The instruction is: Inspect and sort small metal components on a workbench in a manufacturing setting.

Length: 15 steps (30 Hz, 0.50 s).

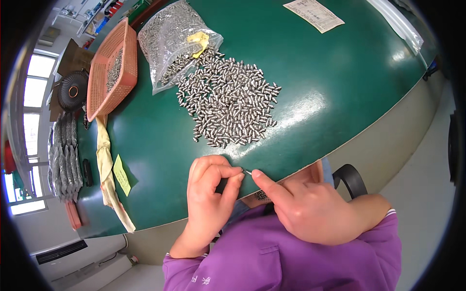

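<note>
Close to the front edge of the green table, my left hand (212,186) pinches a small metal piece between thumb and forefinger; only a bit of it shows. My right hand (310,208) is closed with its forefinger stretched along a thin metal tool (248,172). The tool's tip meets or nearly meets the piece at my left fingertips; its rest is hidden under my fingers. Just beyond both hands spreads a heap of small pointed silver metal pieces (233,102). A clear plastic bag (167,41) full of similar pieces lies open at the heap's far left.
At the left stands a pink plastic basket (127,72) with metal pieces inside, beside a black fan (74,91). A pale yellow cloth strip (104,160), a yellow note (121,175) and several filled bags (65,155) lie nearer. A printed paper (314,13) lies far right.
</note>
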Tool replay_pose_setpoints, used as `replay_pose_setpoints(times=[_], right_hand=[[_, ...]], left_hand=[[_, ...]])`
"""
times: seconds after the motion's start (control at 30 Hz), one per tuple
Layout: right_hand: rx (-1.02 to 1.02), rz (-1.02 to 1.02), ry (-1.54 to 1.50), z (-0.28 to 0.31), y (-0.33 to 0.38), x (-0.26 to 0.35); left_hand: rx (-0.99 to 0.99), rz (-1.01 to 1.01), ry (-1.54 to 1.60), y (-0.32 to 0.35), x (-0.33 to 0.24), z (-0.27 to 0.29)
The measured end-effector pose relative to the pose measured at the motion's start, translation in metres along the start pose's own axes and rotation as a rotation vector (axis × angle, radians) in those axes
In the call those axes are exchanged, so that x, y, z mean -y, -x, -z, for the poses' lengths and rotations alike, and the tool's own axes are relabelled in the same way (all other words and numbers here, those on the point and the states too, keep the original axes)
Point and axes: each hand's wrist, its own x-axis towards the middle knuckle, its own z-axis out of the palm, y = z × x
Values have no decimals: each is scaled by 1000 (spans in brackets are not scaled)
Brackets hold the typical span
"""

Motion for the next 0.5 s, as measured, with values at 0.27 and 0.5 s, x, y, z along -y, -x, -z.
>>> replay_pose_setpoints(times=[0.27, 0.5], right_hand=[[-98, -187, -314, 9, 11, -12], [-156, -138, -325, 6, 8, -13]], left_hand=[[63, -103, -73, -2, -12, 12], [-192, -31, -341, -24, 6, -9]])
